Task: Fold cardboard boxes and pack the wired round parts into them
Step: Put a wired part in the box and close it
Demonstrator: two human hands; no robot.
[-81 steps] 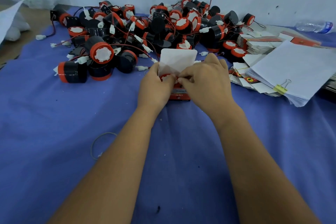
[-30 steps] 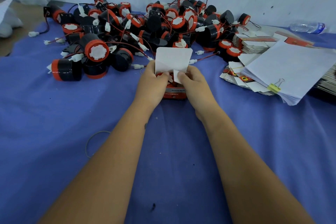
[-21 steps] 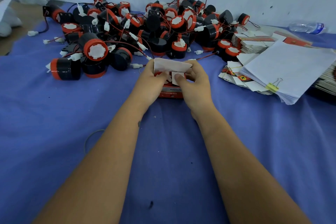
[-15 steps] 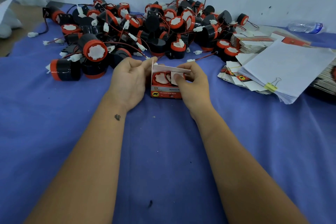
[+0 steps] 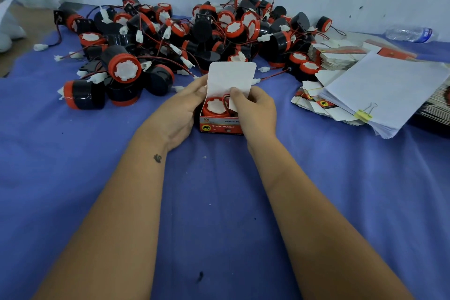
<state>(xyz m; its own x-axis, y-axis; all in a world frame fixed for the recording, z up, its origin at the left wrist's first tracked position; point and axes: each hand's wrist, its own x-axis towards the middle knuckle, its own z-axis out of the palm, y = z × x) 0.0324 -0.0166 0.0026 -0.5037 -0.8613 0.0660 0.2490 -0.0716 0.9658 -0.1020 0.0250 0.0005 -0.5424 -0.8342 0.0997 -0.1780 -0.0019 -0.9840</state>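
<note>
At 12 o'clock from the wrists, left hand (image 5: 185, 107) steadies the box (image 5: 220, 124), right hand (image 5: 253, 109) pinches the side flap (image 5: 232, 105) — tuck it over the round part (image 5: 216, 106) before the lid (image 5: 231, 78) drops.

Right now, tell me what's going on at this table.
A person is packing wired round parts into small cardboard boxes. One box stands on the blue cloth with a red round part already inside and its white lid flap upright. The left hand holds the box's left side; the right hand pinches a small side flap over the opening. A pile of parts lies behind, flat boxes and clipped papers to the right.
</note>
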